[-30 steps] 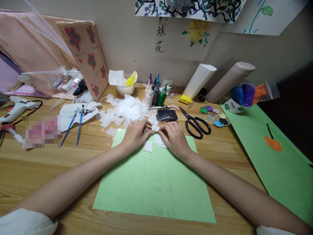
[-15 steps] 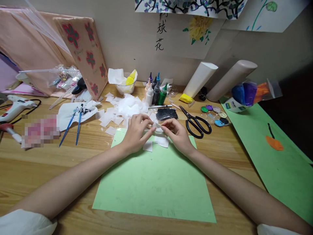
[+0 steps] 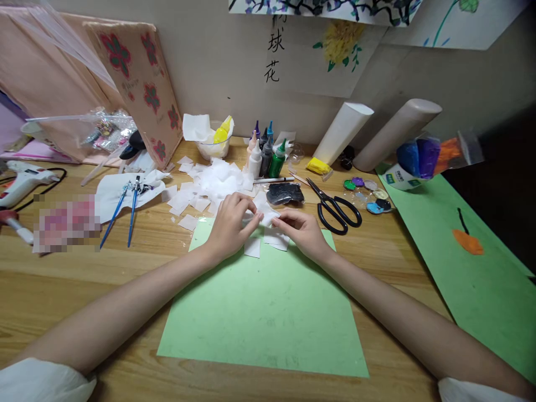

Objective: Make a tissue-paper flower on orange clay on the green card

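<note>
Between my two hands is a small piece of white tissue paper, bent and raised above the far edge of the green paper sheet. My left hand pinches its left side between thumb and fingertips. At its right side, my right hand grips it the same way. Just below lie white paper squares on the green sheet. A heap of white fluffy stuffing sits beyond my left hand, with loose white paper squares scattered around it.
Black-handled scissors lie right of my right hand. Behind stand paint bottles, a clear bowl and a black packet. Two paintbrushes and a glue gun are left. Another green sheet lies right.
The tissue piece has been turned and spread a little between my fingertips, showing more of its white surface. Both hands stay nearly in place; the view has tipped slightly.
</note>
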Demonstrator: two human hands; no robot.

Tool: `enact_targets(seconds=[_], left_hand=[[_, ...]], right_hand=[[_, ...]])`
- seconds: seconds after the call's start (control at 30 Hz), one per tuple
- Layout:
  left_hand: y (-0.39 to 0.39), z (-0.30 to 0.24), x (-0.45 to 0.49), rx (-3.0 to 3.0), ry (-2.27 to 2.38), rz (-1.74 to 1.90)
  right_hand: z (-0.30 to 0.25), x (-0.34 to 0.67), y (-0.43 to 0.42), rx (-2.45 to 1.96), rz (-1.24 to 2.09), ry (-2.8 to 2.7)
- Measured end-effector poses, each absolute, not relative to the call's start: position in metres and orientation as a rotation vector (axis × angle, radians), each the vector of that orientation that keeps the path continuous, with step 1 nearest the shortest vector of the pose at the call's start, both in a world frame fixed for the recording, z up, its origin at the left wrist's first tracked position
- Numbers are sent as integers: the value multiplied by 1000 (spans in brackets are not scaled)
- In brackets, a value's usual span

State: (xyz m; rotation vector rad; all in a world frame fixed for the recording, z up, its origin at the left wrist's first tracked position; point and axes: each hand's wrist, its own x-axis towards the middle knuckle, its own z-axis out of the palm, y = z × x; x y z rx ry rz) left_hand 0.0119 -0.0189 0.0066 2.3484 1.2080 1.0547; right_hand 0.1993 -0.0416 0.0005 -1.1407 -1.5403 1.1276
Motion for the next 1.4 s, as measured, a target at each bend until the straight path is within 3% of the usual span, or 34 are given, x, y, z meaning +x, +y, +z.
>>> enact_targets(seconds=[0.37, 0.6, 1.4], left_hand=[[-32, 10, 13, 2613, 1072, 1558], [-30, 8, 15, 2658, 1097, 1194], [-28, 5, 15, 2547, 1090, 1180]], right_hand=[[3, 196, -45, -1195, 1164, -1546], [5, 196, -46, -1141, 1183, -1564], [1, 197, -46, -1116, 1239, -1668]])
